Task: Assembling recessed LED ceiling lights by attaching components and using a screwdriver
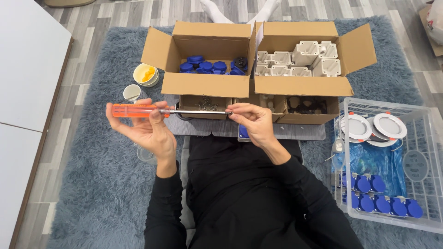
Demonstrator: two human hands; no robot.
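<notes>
Over a grey-blue shaggy rug [106, 184], w/ the person seated on it in black, both hands hold up a long screwdriver with a clear orange plastic handle and steel shaft [166, 111], lying level across the view. Left hand [150, 131] is wrapped round the handle; right hand [254, 122] pinches the shaft tip btwn fingertips. Behind the hands: an open cardboard box of blue round caps [203, 57] on the left, an open cardboard box of white plastic housings [300, 57] right beside it. At right, a clear plastic crate [434, 184] w/ round white downlights and more blue caps. Small white cups [138, 83] sit left of the boxes.
</notes>
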